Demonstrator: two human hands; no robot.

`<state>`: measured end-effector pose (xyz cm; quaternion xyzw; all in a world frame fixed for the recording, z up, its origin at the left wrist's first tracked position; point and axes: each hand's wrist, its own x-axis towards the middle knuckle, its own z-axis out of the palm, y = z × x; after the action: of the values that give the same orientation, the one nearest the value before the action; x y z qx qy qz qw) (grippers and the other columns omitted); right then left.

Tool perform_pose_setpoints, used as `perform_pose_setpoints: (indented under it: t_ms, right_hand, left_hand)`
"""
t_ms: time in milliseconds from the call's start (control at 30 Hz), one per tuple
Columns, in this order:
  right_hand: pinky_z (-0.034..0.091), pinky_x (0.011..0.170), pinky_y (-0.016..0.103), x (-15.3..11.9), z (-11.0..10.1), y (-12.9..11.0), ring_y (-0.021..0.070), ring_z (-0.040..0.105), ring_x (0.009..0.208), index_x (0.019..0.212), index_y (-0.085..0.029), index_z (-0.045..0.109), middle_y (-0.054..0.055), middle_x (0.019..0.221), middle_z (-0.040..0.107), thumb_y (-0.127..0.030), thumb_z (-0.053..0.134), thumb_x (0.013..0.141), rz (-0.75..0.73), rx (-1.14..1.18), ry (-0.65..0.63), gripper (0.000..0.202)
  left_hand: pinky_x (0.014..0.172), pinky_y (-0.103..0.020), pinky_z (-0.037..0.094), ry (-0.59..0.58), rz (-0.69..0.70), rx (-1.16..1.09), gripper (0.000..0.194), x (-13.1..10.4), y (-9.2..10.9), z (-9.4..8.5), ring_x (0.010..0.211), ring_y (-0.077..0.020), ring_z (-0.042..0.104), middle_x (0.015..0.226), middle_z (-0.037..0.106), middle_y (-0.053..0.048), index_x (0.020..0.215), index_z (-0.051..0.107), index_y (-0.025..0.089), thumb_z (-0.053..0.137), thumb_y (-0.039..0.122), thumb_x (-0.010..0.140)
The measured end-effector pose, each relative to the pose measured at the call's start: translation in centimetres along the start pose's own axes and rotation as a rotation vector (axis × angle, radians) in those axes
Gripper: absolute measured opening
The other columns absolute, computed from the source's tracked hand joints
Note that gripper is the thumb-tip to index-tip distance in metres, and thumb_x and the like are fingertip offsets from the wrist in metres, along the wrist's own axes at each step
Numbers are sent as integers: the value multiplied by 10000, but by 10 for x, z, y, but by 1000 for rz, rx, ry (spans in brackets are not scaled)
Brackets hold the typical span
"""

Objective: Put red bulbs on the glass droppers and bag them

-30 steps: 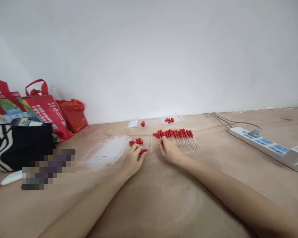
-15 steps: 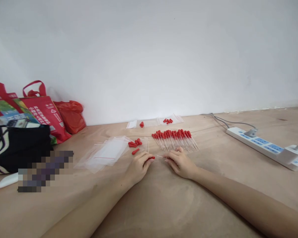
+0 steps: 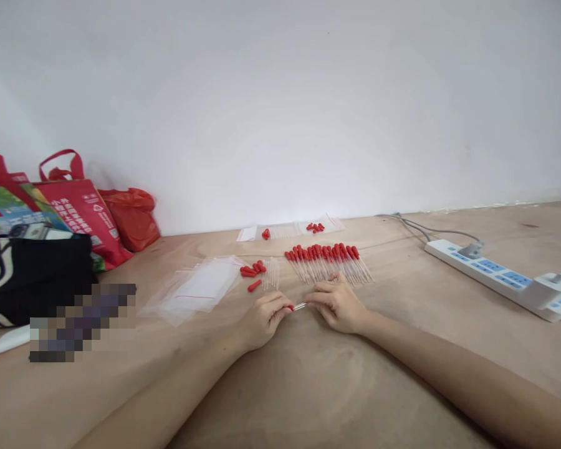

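The fingers of the left hand [image 3: 262, 321] are closed in a pinch around a small red bulb [image 3: 290, 307], with only its end showing past the fingertips. The fingers of the right hand [image 3: 339, 308] are also drawn together, thumb against forefinger, on the far end of a thin clear tube [image 3: 300, 306]. The tube bridges the short gap between the two hands, its left end meeting the bulb; whether it sits inside the bulb's mouth is too small to tell.

Both pieces are held low over the near part of the desk [image 3: 280, 393]. Just beyond the left fingers lie loose tubes [image 3: 272, 273], with a cluster of red bulbs [image 3: 252, 269] to their left and a single bulb [image 3: 254, 285] nearer the hand. Beyond the right fingers is a row of red-topped droppers [image 3: 327, 254], side by side. A stack of clear plastic bags [image 3: 201, 284] lies left of the bulbs.

A second ago the left hand was at the bulb cluster and the right at the row of droppers. Half a second ago the hands were already together, but a gap showed between bulb and tube; now that gap is closed.
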<state>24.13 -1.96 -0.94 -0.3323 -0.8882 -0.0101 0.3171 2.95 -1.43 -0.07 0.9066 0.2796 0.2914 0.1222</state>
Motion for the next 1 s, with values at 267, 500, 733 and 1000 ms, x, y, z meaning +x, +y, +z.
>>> perform_pose_setpoints:
  t_ms: [267, 500, 733, 1000]
  right_hand:
    - [179, 647, 310, -1, 3, -5, 108, 446, 597, 820, -189, 612, 11, 675, 583, -165, 422, 781, -5, -157, -1, 195]
    - [182, 659, 294, 2, 3, -16, 104, 465, 596, 782, -189, 598, 6, 687, 614, -193, 394, 816, 104, -33, -100, 206]
    - [199, 649, 271, 9, 5, -23, 99, 489, 586, 709, -179, 576, -6, 650, 624, -210, 358, 850, 237, 57, -194, 262]
    - [219, 672, 296, 16, -11, -17, 163, 512, 789, 822, -206, 624, 42, 792, 631, -255, 444, 815, 92, -80, -251, 187]
  left_hand:
    - [659, -271, 425, 16, -25, 71, 206, 1, 1, 0, 652, -143, 540, 688, 608, -33, 777, 595, 159, 418, 236, 848]
    - [649, -278, 415, 29, 50, 136, 180, -1, 4, 2, 654, -152, 513, 688, 588, -44, 741, 571, 155, 440, 240, 831]
    - [666, -286, 414, 20, 119, 171, 149, 3, 4, 1, 668, -157, 509, 695, 582, -46, 743, 558, 151, 450, 213, 826]
    - [749, -322, 410, 103, 79, 234, 134, 2, -5, -9, 750, -167, 540, 787, 615, -44, 878, 577, 181, 465, 240, 833]
